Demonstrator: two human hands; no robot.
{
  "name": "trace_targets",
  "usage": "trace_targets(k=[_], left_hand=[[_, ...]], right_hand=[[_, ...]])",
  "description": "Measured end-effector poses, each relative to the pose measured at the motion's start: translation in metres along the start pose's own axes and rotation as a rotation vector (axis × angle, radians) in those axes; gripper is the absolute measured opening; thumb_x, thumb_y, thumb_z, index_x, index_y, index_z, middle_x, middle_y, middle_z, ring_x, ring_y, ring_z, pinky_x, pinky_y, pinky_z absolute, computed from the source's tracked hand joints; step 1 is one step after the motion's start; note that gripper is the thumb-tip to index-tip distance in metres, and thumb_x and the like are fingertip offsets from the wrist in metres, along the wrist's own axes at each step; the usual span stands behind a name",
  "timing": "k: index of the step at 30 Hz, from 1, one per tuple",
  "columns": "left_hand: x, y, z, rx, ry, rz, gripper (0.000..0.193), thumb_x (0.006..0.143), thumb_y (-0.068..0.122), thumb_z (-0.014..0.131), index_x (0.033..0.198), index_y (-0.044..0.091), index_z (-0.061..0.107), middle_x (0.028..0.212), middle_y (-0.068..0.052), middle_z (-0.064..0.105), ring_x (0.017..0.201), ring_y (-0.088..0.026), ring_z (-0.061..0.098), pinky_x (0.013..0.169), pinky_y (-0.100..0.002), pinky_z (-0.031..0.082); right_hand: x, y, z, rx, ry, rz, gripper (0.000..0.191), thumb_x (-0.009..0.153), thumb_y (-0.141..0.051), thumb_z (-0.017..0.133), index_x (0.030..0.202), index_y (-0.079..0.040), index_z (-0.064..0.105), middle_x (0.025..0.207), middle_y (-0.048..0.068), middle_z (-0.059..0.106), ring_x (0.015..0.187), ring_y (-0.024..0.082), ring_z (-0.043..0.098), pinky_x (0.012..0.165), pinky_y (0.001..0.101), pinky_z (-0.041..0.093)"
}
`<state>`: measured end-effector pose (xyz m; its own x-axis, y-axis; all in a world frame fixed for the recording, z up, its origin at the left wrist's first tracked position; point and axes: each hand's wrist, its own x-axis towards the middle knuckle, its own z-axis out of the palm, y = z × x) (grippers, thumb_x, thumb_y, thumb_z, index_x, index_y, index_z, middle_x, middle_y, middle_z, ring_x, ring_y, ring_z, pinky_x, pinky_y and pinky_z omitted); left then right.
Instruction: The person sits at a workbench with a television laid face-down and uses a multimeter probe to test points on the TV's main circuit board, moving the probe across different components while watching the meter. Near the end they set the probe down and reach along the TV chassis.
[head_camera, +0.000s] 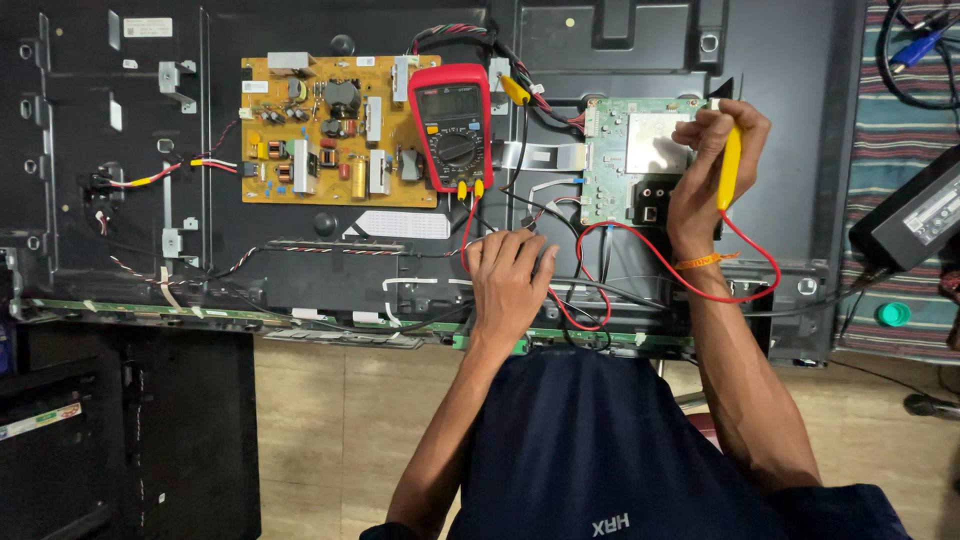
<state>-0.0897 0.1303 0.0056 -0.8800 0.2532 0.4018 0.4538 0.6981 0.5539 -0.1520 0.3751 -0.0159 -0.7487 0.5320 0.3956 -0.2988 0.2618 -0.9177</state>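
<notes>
An opened flat-panel television back (760, 150) lies in front of me. A yellow power board (320, 140) sits at its upper middle, and a red multimeter (452, 125) rests on that board's right edge. My right hand (710, 170) is shut on a yellow test probe (731, 165) with a red lead (745, 295), held over the green main board (640, 165). My left hand (510, 275) presses down near the black wires at the panel's lower middle, fingers curled; what it pinches is hidden.
A narrow green strip board (150, 312) runs along the panel's near edge. A black power adapter (915, 215) lies on a striped cloth (890, 130) at the right, with a small green cap (893, 314). Black furniture (130, 430) stands at lower left on the tiled floor.
</notes>
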Motion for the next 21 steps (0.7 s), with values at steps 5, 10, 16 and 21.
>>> trace_targets(k=[5, 10, 16, 21], left_hand=[[0.0, 0.002, 0.001, -0.001, -0.003, 0.003, 0.019, 0.093, 0.023, 0.075, 0.102, 0.006, 0.073, 0.108, -0.004, 0.069, 0.105, -0.025, 0.06, 0.096, -0.044, 0.038], [0.001, 0.002, 0.001, 0.005, -0.004, 0.004, 0.019, 0.094, 0.023, 0.075, 0.102, 0.006, 0.072, 0.109, -0.004, 0.069, 0.106, -0.024, 0.06, 0.097, -0.044, 0.038], [0.001, 0.003, 0.002, 0.006, -0.013, 0.005, 0.02, 0.094, 0.024, 0.075, 0.103, 0.006, 0.072, 0.109, -0.004, 0.07, 0.106, -0.025, 0.06, 0.097, -0.044, 0.038], [0.0, 0.003, 0.002, -0.003, -0.016, 0.006, 0.02, 0.094, 0.024, 0.074, 0.104, 0.006, 0.073, 0.109, -0.005, 0.07, 0.106, -0.024, 0.06, 0.097, -0.044, 0.037]], right_hand=[[0.007, -0.009, 0.002, -0.178, -0.147, 0.08, 0.023, 0.117, -0.022, 0.051, 0.121, 0.001, 0.055, 0.102, 0.009, 0.064, 0.087, 0.016, 0.071, 0.08, 0.0313, 0.063], [0.017, -0.01, 0.001, -0.464, -0.319, -0.138, 0.008, 0.115, -0.005, 0.055, 0.115, 0.002, 0.059, 0.103, 0.016, 0.062, 0.087, 0.026, 0.067, 0.078, 0.0372, 0.054], [0.017, -0.005, -0.002, -0.487, -0.345, -0.121, 0.006, 0.108, 0.004, 0.059, 0.113, 0.0, 0.059, 0.105, 0.017, 0.061, 0.091, 0.03, 0.065, 0.081, 0.0386, 0.053], [0.018, -0.002, -0.003, -0.491, -0.346, -0.162, 0.009, 0.106, 0.006, 0.06, 0.113, 0.0, 0.06, 0.107, 0.017, 0.062, 0.095, 0.032, 0.064, 0.084, 0.0394, 0.052]])
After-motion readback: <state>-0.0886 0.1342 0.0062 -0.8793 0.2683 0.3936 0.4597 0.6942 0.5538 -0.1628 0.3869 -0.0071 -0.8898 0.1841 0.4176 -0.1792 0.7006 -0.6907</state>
